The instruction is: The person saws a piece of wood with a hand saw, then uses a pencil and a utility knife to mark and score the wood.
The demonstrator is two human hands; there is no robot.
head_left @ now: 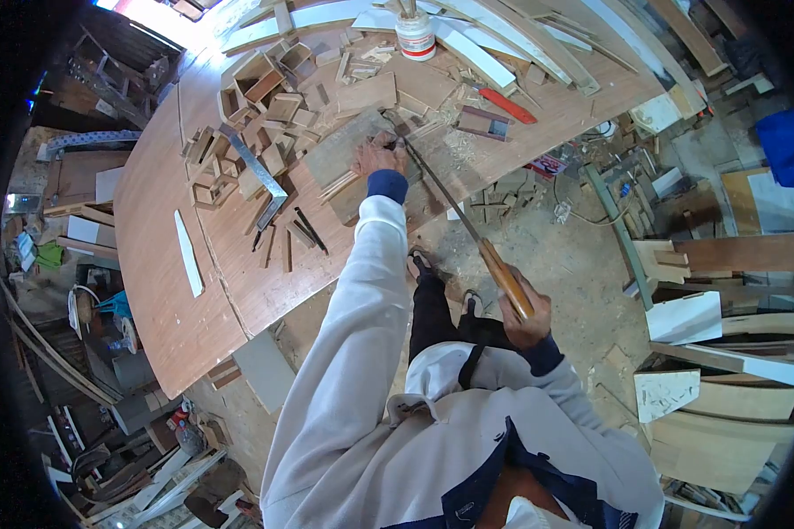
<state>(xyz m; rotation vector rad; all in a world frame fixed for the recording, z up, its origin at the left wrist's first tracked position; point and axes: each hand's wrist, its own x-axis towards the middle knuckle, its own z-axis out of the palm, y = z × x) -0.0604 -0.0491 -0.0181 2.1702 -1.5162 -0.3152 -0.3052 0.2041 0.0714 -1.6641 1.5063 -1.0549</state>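
Observation:
My right hand (pixel 527 315) is closed round the long wooden handle of a handsaw (pixel 443 187). Its thin dark blade slants up and left to the work board (pixel 344 145). My left hand (pixel 381 157) is beside the blade's far end, fingers bent and pressed down on a small piece of wood, mostly hidden under them. Thin wooden strips (pixel 339 185) lie by my left wrist. Left of the board are a metal try square (pixel 256 166) and a dark pencil-like stick (pixel 310 229).
Small wooden frames (pixel 212 181) and offcuts crowd the table (pixel 150 291) on the left. A white glue jar (pixel 415 37), red-handled tool (pixel 507 105) and small wooden box (pixel 483 122) stand farther back. Boards (pixel 732 251) are stacked at right; a sawdust-strewn floor (pixel 547 247) lies below.

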